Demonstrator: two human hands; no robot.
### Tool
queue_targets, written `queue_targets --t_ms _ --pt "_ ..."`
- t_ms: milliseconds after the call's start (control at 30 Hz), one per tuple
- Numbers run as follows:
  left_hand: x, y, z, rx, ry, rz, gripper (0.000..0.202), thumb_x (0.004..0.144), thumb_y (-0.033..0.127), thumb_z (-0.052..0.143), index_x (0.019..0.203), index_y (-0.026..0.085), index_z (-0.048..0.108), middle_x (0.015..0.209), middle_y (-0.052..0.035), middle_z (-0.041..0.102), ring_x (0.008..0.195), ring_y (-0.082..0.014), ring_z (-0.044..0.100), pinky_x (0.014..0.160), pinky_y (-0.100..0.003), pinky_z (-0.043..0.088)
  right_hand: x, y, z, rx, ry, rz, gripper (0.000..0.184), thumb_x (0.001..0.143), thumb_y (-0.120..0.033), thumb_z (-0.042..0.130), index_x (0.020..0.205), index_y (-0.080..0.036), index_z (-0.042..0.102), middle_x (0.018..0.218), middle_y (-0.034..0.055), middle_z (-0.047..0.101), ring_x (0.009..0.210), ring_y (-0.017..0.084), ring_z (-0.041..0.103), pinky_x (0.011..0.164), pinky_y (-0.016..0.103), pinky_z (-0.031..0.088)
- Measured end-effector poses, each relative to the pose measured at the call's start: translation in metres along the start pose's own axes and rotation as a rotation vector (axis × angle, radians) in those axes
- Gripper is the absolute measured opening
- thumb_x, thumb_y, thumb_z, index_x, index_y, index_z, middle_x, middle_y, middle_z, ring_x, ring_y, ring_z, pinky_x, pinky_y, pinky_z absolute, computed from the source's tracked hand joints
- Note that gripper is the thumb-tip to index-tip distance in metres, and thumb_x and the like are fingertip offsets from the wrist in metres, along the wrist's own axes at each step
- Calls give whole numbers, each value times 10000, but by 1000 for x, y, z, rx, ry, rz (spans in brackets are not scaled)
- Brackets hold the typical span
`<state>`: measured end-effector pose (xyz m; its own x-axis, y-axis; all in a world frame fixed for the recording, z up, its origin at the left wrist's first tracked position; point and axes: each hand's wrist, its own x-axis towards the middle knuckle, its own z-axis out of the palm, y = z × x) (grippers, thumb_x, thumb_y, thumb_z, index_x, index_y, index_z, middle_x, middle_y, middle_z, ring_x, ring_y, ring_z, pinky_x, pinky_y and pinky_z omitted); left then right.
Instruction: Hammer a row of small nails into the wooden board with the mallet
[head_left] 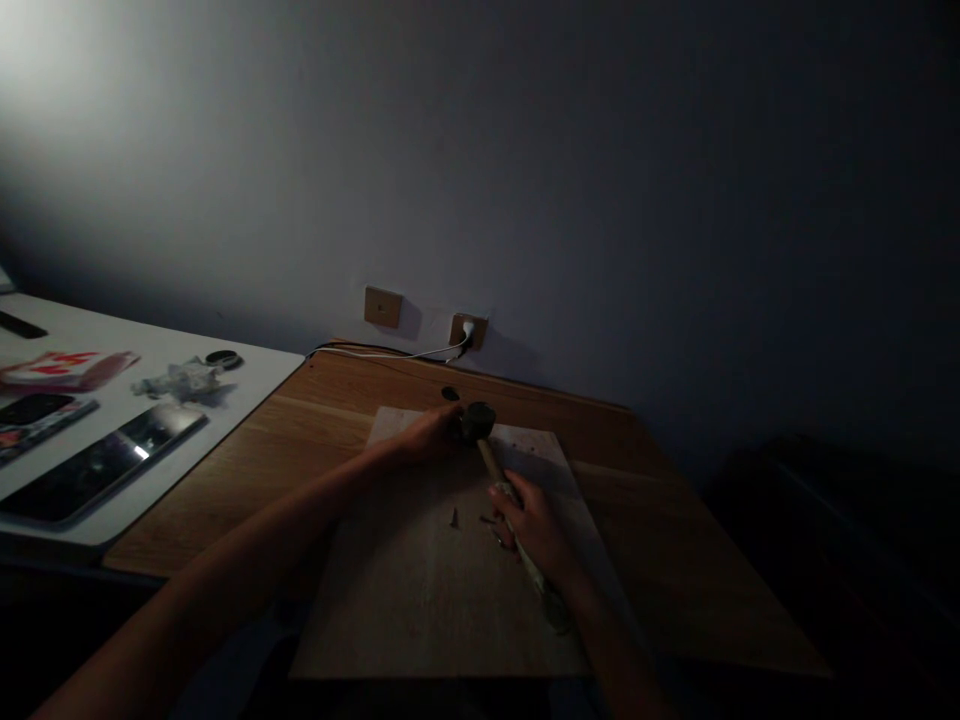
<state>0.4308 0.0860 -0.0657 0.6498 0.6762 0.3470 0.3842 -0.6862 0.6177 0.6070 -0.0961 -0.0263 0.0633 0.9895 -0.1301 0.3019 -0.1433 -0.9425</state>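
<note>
A hammer (491, 460) with a dark, thick head and a long wrapped handle tilts over a pale wooden board (420, 600). My right hand (529, 515) is closed around its handle. Just left of the hammer head, my left hand (433, 434) is low over the far part of the board, its fingers drawn together. What those fingers hold, if anything, is hidden by the hammer head and the dim light. One small nail-like piece (453, 518) lies mid-board, and a few thin pieces (496, 536) are beside my right hand.
The board rests on a brown wooden table (660, 520). A white table (225, 450) adjoins it at left, bearing a dark glossy device (105, 465), a crumpled clear bag (184, 382) and a red-and-white packet (71, 370). Cables (390, 353) run along the wall to a socket (469, 331).
</note>
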Motion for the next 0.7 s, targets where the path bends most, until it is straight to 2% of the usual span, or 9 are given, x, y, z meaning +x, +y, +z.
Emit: queue_targets --t_ms 67,133,233,300,333,433,533,600,700 --pt "0 6 -10 55 4 25 337 727 204 695 1047 154 599 1040 -78 654 848 -190 614 700 -261 475 -8 -1 -6 -5 24 31 407 810 -596 581 910 -205 528 629 -78 483 375 65 404 305 181 312" --pt "-4 20 -20 90 -64 66 213 753 213 672 950 152 613 973 -63 642 799 -172 592 670 -250 456 -18 1 -14 -11 44 57 425 811 -616 578 920 -209 525 618 -80 478 378 68 400 313 186 323" --pt "-13 52 -24 67 -319 172 57 803 188 634 857 169 638 815 -11 640 697 -137 581 625 -229 427 -33 13 -26 -25 35 78 426 833 -621 568 930 -208 530 632 -81 477 383 64 402 320 183 321" --pt "-21 72 -19 78 -443 264 66 786 142 648 837 183 656 853 -10 667 702 -134 598 618 -226 427 -41 24 -34 -47 44 96 430 844 -613 569 979 -205 552 650 -78 487 387 67 418 322 185 323" --pt "-25 80 -14 99 -468 307 85 785 137 659 853 188 663 908 -20 680 715 -138 608 616 -231 431 -45 30 -37 -56 56 105 442 848 -606 571 1026 -202 562 662 -75 496 393 71 429 326 190 335" --pt "-31 93 1 151 -462 380 126 826 133 653 932 197 675 1016 -50 687 743 -156 631 630 -246 453 -52 42 -43 -67 99 133 509 855 -586 579 1179 -194 558 701 -62 532 418 81 464 350 203 375" --pt "-32 93 7 158 -446 420 110 875 120 613 933 192 672 1036 -67 686 774 -163 646 664 -248 469 -55 47 -45 -52 101 169 509 862 -594 574 1190 -204 563 749 -46 559 435 81 479 346 199 374" --pt "-29 88 2 152 -441 410 96 897 125 593 916 187 664 999 -66 689 780 -163 646 674 -244 466 -56 46 -45 -29 97 189 473 862 -612 568 1114 -212 580 748 -49 545 432 74 468 340 188 360" --pt "-23 73 -12 153 -389 286 119 896 104 567 915 183 653 860 -35 684 732 -150 631 661 -233 447 -56 45 -44 10 100 201 444 859 -622 567 1032 -213 580 753 -53 528 436 61 454 347 175 353"
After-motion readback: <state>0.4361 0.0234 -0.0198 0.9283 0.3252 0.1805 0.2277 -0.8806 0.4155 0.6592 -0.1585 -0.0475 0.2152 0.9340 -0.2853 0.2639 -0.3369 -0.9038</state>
